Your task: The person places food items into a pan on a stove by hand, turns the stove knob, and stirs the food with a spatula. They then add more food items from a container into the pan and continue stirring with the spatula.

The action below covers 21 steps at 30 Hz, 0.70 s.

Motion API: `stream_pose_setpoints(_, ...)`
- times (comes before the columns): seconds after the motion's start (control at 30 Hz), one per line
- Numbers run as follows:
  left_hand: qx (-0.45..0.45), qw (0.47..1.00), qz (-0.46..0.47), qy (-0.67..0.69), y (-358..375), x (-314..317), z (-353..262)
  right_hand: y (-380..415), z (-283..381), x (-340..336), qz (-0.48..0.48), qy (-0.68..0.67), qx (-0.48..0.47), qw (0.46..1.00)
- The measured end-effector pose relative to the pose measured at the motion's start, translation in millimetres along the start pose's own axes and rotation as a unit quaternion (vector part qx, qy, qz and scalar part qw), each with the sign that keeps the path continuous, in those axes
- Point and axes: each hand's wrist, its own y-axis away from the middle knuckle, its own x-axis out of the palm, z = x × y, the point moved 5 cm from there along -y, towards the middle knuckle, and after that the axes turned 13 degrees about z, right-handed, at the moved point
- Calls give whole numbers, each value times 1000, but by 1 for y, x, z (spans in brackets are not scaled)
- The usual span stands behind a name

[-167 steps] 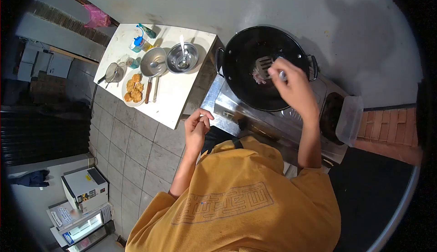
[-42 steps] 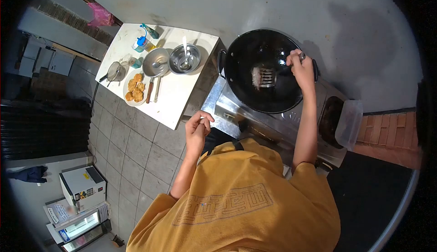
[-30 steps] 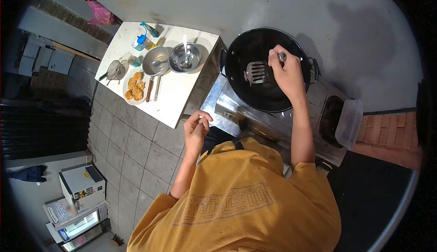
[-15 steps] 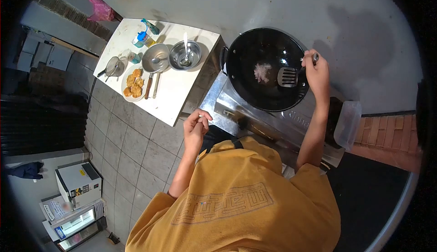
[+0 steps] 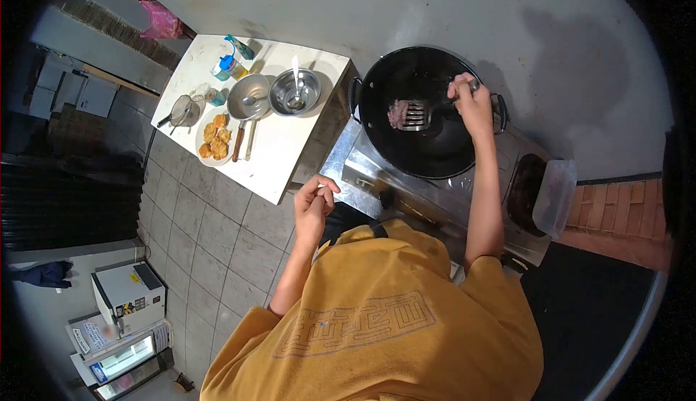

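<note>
My right hand (image 5: 473, 105) is closed round the handle of a slotted spatula (image 5: 416, 115), over the right side of a black wok (image 5: 395, 151). The spatula's blade lies in the wok against a small heap of pale pink chopped food (image 5: 396, 114), which looks like shallot or onion. The wok rests on a metal stove (image 5: 406, 205). My left hand (image 5: 313, 202) is held in front of my body, left of the stove, its fingers curled in and nothing visible in them.
On the white table (image 5: 268, 165) at left are a plate of golden fried pieces (image 5: 215, 140), a saucepan (image 5: 246, 97), a steel bowl with a spoon (image 5: 293, 91), a strainer (image 5: 183, 113) and bottles (image 5: 233, 66). A clear plastic container (image 5: 554, 198) stands right of the stove.
My right hand has moved left with the spatula, and its blade has gone from the wok's right side to the chopped food. The food has shifted left. My left hand stays nearly still.
</note>
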Motion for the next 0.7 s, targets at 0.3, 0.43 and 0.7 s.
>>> stream_pose_setpoints(0.3, -3, 1000, -7, 1, 0, -2, 2, 14, 95, 39, 39, 156, -50, 986)
stream_pose_setpoints(0.43, -2, 1000, -8, 0, 0, -3, 2, 17, 104, 33, 26, 174, -69, 982)
stream_pose_setpoints(0.7, -3, 1000, -4, -5, 0, -2, 1, 2, 73, -25, -23, 234, -14, 972)
